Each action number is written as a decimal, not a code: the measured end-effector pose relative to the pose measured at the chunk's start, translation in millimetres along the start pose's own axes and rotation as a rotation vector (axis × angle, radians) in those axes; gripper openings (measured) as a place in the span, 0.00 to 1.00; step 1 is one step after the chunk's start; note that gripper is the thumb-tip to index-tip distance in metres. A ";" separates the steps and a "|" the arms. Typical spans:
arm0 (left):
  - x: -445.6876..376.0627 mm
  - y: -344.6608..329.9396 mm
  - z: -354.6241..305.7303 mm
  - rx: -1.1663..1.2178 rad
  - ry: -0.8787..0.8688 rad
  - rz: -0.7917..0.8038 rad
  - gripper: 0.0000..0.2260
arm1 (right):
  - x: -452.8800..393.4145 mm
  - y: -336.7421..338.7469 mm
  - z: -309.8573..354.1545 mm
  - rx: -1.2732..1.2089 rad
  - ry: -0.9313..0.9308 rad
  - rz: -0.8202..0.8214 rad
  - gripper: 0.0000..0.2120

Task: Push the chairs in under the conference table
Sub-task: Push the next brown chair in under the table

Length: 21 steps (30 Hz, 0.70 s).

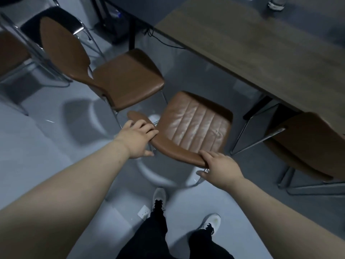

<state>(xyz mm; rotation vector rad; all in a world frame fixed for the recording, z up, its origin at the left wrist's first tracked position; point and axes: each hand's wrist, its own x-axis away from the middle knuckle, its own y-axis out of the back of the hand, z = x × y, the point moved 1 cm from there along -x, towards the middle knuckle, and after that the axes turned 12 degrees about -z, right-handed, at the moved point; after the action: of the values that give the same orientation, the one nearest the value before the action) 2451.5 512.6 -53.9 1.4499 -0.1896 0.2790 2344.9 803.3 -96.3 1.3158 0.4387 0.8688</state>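
A brown leather chair (194,126) with a ribbed seat stands in front of me, its seat facing the wooden conference table (261,53) and still outside the table's edge. My left hand (138,139) grips the left part of its curved backrest. My right hand (220,165) grips the right end of the same backrest. A second brown chair (127,79) stands to the left, apart from the table and turned at an angle. A third brown chair (308,144) at the right sits partly under the table.
More chairs, one with a black seat (54,21), crowd the upper left. Cables (160,40) hang under the table's far end. A metal table leg (257,135) stands right of the held chair. My feet in white shoes (158,199) stand on the grey floor.
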 end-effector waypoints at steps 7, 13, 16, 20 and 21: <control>-44.2 -17.0 24.3 -0.026 -0.083 -0.049 0.21 | -8.7 -9.3 -3.7 0.079 -0.051 -0.128 0.13; -64.2 -20.9 30.7 -0.012 -0.111 -0.206 0.21 | -19.8 -2.1 -9.1 0.141 -0.068 -0.200 0.11; -91.4 -13.9 37.2 -0.006 -0.124 -0.209 0.21 | -36.5 7.3 -15.2 0.142 -0.113 -0.210 0.14; -128.4 -9.5 47.4 -0.029 -0.157 -0.219 0.23 | -60.1 12.5 -27.3 0.139 -0.146 -0.214 0.15; -141.4 -7.6 50.9 -0.035 -0.164 -0.229 0.23 | -68.4 14.4 -32.1 0.141 -0.159 -0.215 0.15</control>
<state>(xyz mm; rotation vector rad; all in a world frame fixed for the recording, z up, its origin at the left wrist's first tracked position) 2321.1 451.0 -96.9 1.4454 -0.1579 -0.0300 2274.7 772.4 -102.9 1.4255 0.5129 0.5586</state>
